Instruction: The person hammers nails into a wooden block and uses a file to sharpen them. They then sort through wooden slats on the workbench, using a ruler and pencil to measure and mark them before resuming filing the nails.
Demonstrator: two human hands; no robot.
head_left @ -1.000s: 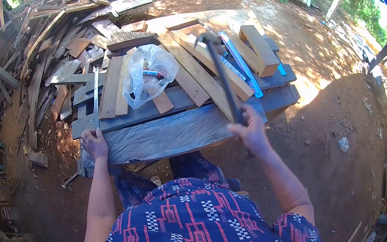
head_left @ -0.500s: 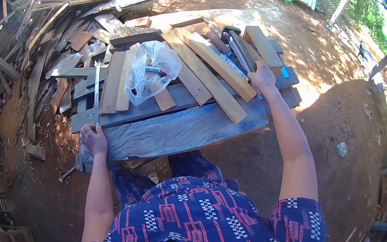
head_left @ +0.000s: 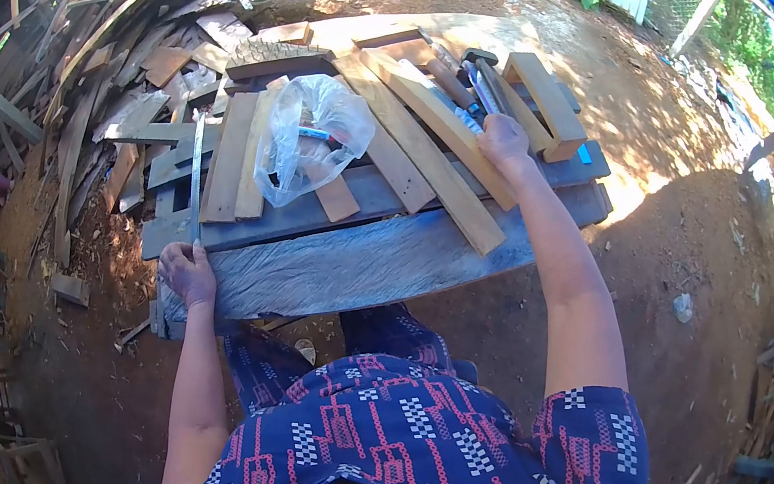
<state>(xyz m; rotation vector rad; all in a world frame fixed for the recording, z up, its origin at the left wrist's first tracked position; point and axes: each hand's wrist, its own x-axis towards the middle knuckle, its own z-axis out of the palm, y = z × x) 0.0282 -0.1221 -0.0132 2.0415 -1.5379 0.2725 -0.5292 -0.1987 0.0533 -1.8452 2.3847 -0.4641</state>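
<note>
My left hand [head_left: 187, 275] is at the near left corner of the rough plank bench [head_left: 373, 265], its fingers closed at the lower end of a thin, pale, ruler-like strip [head_left: 196, 173]. The strip runs away from me across the planks. At the far right of the bench, my right hand [head_left: 504, 143] is wrapped round the near end of a slim blue-and-silver tool [head_left: 484, 90]; its exact kind I cannot tell. Beside it lie a hammer-like tool with a black head [head_left: 480, 56] and a wooden block [head_left: 545, 105].
Several loose boards [head_left: 420, 161] lie across the bench. A clear plastic bag [head_left: 305, 153] with small items inside rests on the left boards. Scrap wood [head_left: 93, 84] is heaped to the left, and bare reddish ground [head_left: 636, 332] spreads to the right.
My right hand has shifted left and farther from me, and the slim tool in it has moved apart from the block. My left hand has stayed at the bench corner.
</note>
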